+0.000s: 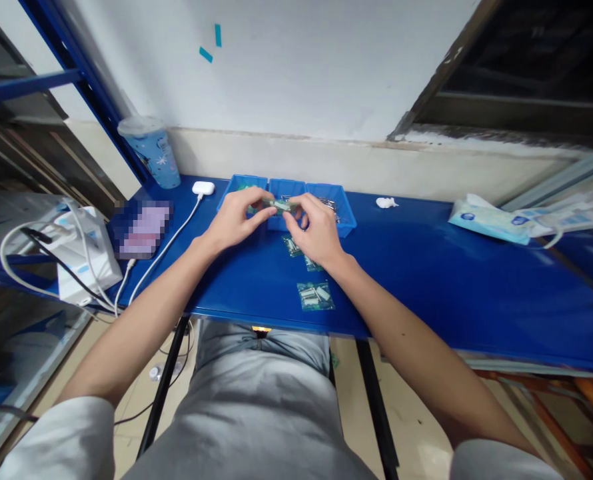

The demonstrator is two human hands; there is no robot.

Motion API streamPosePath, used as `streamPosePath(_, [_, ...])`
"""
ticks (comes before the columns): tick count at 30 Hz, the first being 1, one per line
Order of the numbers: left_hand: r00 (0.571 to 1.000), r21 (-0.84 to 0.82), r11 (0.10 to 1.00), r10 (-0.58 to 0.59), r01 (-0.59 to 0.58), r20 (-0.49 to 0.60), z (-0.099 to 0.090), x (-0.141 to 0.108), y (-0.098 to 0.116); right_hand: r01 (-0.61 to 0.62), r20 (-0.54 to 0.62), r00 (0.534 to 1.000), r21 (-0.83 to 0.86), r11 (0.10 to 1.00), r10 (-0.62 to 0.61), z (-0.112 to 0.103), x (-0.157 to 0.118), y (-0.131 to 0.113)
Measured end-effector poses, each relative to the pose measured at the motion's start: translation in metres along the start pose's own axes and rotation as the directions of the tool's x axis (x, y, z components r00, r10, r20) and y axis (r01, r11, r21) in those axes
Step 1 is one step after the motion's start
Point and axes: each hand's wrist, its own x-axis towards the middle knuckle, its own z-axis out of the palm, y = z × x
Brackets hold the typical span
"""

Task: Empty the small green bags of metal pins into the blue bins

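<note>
Between my two hands, just in front of the blue bins, is a small clear green-tinted plastic bag (pixel 280 205) with pale parts in it. The fingers of my left hand (pixel 241 215) pinch its left end. My right hand (pixel 317 227) pinches the other end, with thumb and fingers curled. Three blue plastic bins (pixel 346 212) stand side by side behind my hands; small metal pieces show in the right one. Below my right hand lie similar small bags, partly covered by it, and nearer the table edge is another filled bag (pixel 316 295).
On the left are a patterned cup (pixel 151 153), a white earbud case (pixel 203 189) on a cable, a blurred phone (pixel 145 229) and a white power strip (pixel 84 257). A tissue pack (pixel 489 220) and a crumpled tissue (pixel 386 202) lie on the right of the blue table (pixel 416 280).
</note>
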Motion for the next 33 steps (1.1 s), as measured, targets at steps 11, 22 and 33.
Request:
streamPosePath(11, [1.0,0.008,1.0,0.016,-0.016,0.004,-0.0002,-0.0006,-0.001,0.015,0.031,0.999,0.042,0.999,-0.016,0.0028,-0.0014,0.0063])
streamPosePath(22, [0.999,-0.004,1.0,-0.014,0.014,0.032,0.0007,-0.0002,0.0052,-0.05,0.073,0.996,0.071,0.996,0.045,0.0013,-0.0011,0.0048])
streamPosePath(33, [0.999,-0.003,0.999,-0.035,0.035,0.041,0.0008,-0.0008,-0.0023,-0.088,0.098,0.992,0.065,0.994,0.081,-0.0005,-0.0004,-0.0001])
